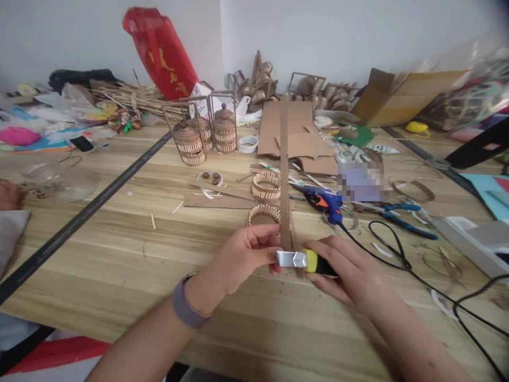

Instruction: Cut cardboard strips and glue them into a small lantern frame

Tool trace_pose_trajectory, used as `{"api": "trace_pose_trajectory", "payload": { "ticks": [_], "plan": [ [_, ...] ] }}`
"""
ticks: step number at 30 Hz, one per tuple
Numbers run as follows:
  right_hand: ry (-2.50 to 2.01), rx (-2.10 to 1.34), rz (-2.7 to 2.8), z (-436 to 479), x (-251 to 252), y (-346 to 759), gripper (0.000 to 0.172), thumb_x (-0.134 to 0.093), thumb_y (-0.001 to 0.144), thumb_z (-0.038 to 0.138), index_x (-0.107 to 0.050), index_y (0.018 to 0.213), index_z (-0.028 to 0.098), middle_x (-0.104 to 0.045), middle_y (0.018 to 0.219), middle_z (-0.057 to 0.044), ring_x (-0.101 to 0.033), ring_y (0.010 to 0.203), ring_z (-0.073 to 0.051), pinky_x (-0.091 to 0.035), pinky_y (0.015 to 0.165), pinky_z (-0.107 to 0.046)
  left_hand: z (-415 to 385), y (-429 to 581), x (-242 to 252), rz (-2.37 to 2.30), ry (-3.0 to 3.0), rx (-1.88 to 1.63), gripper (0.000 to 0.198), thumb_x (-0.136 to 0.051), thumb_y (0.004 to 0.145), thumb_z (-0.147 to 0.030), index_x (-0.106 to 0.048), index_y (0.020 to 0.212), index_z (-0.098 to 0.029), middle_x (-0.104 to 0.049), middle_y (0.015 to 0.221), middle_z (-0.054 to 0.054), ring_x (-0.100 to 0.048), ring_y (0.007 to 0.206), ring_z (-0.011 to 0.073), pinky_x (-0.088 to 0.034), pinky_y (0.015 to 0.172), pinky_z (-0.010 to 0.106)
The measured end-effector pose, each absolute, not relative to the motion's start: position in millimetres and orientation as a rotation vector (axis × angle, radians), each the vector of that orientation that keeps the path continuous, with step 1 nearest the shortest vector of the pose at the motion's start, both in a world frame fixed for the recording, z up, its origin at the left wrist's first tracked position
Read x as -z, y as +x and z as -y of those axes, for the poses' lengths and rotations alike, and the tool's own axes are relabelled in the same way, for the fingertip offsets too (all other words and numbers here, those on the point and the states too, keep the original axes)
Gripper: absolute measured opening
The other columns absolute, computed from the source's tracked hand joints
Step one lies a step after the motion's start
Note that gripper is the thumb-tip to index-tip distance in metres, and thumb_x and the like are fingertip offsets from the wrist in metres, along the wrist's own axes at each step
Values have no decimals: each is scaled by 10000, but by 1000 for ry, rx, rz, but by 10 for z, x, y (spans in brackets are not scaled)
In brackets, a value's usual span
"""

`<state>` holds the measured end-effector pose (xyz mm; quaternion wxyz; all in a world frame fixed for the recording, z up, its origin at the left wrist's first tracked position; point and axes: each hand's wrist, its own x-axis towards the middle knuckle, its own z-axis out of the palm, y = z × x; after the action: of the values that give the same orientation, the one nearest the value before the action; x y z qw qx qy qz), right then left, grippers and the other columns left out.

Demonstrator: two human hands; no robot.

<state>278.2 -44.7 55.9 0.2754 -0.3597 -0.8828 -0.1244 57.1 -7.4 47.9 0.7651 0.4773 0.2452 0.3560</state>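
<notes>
Centrally, left hand (248, 254) pinches a cardboard strip (283, 175); right hand (344, 270) grips a utility knife (304, 260) across it, lower frame.

A pixelated grey-purple patch (360, 182) is masking whatever is lying right of the bench's (119, 265) middle. The right hand (350, 270) is covering most of the black handle of the yellow-and-silver utility knife (296, 259). That knife is hiding the lower end of the long brown cardboard strip (283, 159). At the bench's left edge, another person's hand (8, 194) is getting cut off.
</notes>
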Motion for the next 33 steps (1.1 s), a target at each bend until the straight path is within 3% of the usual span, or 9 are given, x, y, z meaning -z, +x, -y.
{"api": "trace_pose_trajectory", "payload": {
  "ticks": [6,19,27,33],
  "plan": [
    [-988,330,2373,456,-542,2744,333,-420,1000,404,-568,1100,124,-638,813,-75,-627,684,-162,-516,603,-266,80,577,-503,-568,1076,-780,145,-735,784,-196,-719,925,-165,-587,694,-31,-545,585,66,-431,561,201],
    [-987,254,2335,412,-454,2866,302,-463,987,393,-560,1159,165,-647,871,-87,-629,750,-181,-519,664,-296,55,540,-491,-504,949,-761,320,-805,748,-283,-728,1044,-187,-614,706,-24,-560,557,62,-402,536,201],
    [-994,262,2344,424,-503,2806,315,-442,992,416,-570,1120,159,-636,823,-67,-630,706,-165,-520,623,-270,72,576,-481,-550,1008,-753,240,-767,783,-230,-737,1014,-177,-599,717,-22,-538,574,56,-403,561,206],
    [-1044,265,2310,393,-440,2906,285,-468,983,387,-562,1139,167,-647,887,-89,-632,759,-182,-507,652,-285,68,557,-479,-512,954,-754,369,-777,749,-259,-710,1103,-180,-612,688,-23,-548,555,64,-397,550,211]
  ]
}}
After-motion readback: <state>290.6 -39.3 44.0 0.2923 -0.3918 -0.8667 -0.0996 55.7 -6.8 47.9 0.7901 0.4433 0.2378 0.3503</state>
